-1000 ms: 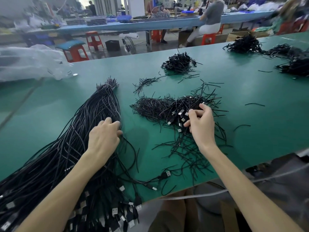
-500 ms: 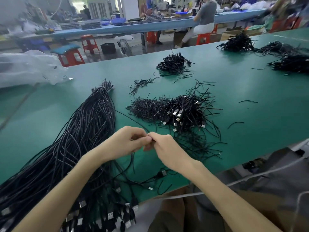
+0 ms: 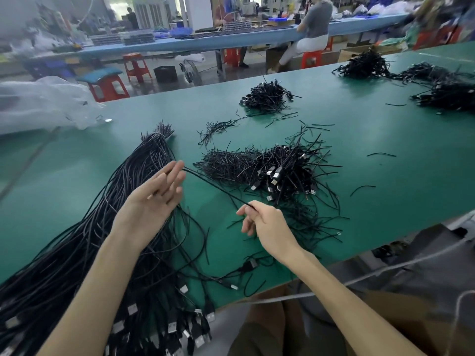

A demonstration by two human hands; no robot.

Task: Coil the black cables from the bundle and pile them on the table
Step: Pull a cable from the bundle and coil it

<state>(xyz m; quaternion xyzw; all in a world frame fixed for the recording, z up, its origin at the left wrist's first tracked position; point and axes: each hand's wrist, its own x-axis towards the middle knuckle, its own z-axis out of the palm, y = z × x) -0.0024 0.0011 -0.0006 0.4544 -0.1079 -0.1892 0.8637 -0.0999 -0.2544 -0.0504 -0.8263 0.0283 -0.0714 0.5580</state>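
A long bundle of black cables (image 3: 84, 240) lies across the left of the green table (image 3: 385, 155), its USB plugs hanging over the near edge. My left hand (image 3: 156, 199) is raised above the bundle with fingers straight. One black cable (image 3: 213, 185) runs taut from those fingertips to my right hand (image 3: 264, 224), which pinches it between thumb and forefinger. A pile of coiled cables (image 3: 280, 170) sits just beyond my right hand.
Another coiled pile (image 3: 267, 97) lies farther back, more heaps (image 3: 365, 64) at the far right. Loose black ties (image 3: 218, 127) are scattered around the piles. Clear plastic bags (image 3: 43, 104) sit at the far left. Stools and a seated person are behind the table.
My hands, pinched together half a second ago, have drawn apart. The left hand opened and rose over the bundle; a cable is now stretched between the two hands.
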